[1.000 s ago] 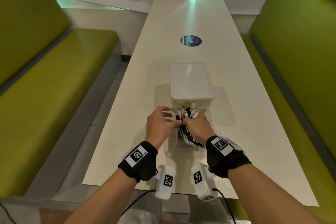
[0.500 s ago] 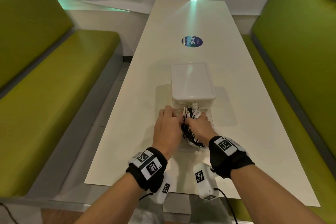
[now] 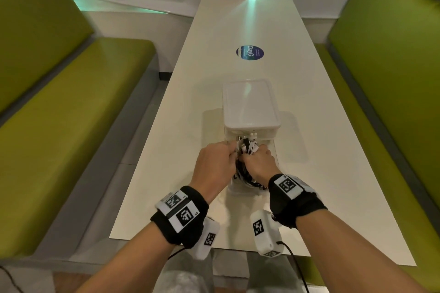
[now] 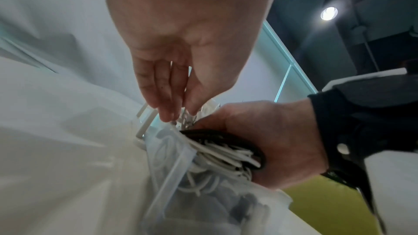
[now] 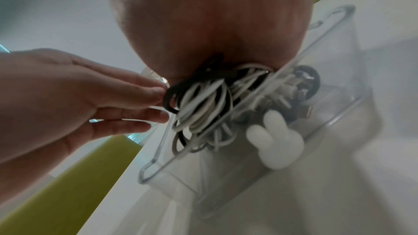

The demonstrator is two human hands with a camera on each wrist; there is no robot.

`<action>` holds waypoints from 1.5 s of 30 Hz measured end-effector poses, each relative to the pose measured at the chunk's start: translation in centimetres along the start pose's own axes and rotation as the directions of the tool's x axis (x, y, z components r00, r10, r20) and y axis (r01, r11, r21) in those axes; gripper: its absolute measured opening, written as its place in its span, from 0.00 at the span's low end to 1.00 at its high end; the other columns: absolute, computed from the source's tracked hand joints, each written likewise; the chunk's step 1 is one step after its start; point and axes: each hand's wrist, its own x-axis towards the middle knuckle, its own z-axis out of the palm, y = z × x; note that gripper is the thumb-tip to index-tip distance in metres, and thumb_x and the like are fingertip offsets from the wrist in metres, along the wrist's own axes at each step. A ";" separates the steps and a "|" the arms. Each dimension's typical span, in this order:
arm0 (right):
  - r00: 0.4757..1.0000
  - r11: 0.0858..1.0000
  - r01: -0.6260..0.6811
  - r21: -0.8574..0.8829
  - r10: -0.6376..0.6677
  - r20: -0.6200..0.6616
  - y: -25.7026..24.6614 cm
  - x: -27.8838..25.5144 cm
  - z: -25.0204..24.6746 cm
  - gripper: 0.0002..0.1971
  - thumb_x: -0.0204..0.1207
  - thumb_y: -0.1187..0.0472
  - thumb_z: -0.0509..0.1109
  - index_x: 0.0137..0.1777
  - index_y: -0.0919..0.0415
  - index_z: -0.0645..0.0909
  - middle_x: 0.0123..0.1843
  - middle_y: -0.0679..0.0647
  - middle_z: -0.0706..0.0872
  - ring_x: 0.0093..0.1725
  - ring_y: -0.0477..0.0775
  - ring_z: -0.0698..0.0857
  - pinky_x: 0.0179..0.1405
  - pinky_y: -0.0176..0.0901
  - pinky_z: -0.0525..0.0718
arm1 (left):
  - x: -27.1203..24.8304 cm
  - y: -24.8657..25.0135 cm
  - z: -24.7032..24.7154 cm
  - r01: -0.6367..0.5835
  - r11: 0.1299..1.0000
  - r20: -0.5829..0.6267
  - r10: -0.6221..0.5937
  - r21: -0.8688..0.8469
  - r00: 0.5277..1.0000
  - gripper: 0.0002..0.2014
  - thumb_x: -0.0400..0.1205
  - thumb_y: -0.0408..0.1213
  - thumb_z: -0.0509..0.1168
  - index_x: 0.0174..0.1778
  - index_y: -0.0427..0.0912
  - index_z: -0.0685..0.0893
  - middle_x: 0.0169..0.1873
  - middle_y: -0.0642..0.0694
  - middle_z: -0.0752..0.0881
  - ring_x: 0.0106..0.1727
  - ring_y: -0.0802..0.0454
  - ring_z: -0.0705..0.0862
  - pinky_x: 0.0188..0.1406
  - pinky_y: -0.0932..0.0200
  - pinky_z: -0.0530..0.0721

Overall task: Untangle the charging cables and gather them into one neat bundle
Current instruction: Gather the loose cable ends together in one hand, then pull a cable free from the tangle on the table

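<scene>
Head: both hands over clear box (image 3: 232, 189) on tabletop (image 3: 166, 150), lidded white box (image 3: 250, 102) just behind. Right hand (image 3: 258, 165) fisted round cables (image 3: 245, 173), connector ends sticking up between hands.
Left wrist: left hand (image 4: 181, 71) fingers straight, tips at connector ends, gripping nothing.
Right wrist: coil half inside box, black and white loops mixed.
Advice: keep right grip firm, lower coil whole, left tucks stray loops inside rim.

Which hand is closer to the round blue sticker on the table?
Right, narrowly. The right hand grips the cable bundle almost straight below the blue sticker; the left hand sits beside it, further left.
</scene>
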 end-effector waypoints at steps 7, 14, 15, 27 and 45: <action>0.998 0.987 0.040 -0.154 -0.033 0.046 0.5 0.4 0.2 0.26 0.81 0.54 0.59 0.75 0.67 0.63 0.69 0.64 0.67 0.71 0.68 0.68 0.69 0.54 0.67 | 0.3 0.7 0.6 -0.069 0.997 0.047 0.068 0.016 0.997 0.10 0.84 0.36 0.56 0.40 0.42 0.80 0.40 0.47 0.86 0.38 0.51 0.69 0.42 0.58 0.69; 0.981 0.893 0.191 -0.408 -0.158 0.112 1.1 0.2 0.1 0.25 0.83 0.57 0.56 0.77 0.68 0.59 0.69 0.67 0.65 0.69 0.69 0.68 0.69 0.53 0.67 | 2.1 2.1 0.3 0.105 0.991 0.138 -0.117 0.088 0.983 0.27 0.84 0.58 0.56 0.26 0.41 0.72 0.22 0.50 0.73 0.33 0.48 0.77 0.35 0.57 0.67; 0.978 0.881 0.210 -0.425 -0.180 0.109 1.2 0.1 0.1 0.27 0.84 0.58 0.56 0.78 0.70 0.57 0.70 0.68 0.65 0.69 0.70 0.68 0.70 0.54 0.66 | 2.4 2.5 0.4 0.126 0.984 0.135 -0.143 0.124 0.980 0.24 0.85 0.55 0.56 0.29 0.42 0.74 0.24 0.50 0.72 0.35 0.48 0.76 0.36 0.57 0.67; 0.974 0.975 0.216 -0.053 -0.212 0.076 2.1 -1.0 -0.5 0.39 0.73 0.50 0.67 0.79 0.65 0.56 0.72 0.65 0.67 0.74 0.67 0.66 0.73 0.56 0.67 | 3.4 3.4 0.7 0.193 0.954 0.110 -0.223 0.231 0.969 0.18 0.83 0.54 0.61 0.53 0.43 0.85 0.48 0.43 0.87 0.52 0.43 0.85 0.40 0.56 0.72; 0.894 0.719 0.393 -0.573 -0.445 0.055 3.6 -4.7 1.1 0.39 0.85 0.40 0.43 0.84 0.63 0.32 0.86 0.57 0.32 0.86 0.58 0.37 0.83 0.59 0.49 | 4.2 3.2 0.4 0.147 0.945 0.110 -0.186 0.293 0.976 0.12 0.84 0.47 0.61 0.50 0.43 0.85 0.49 0.45 0.87 0.53 0.45 0.86 0.44 0.56 0.76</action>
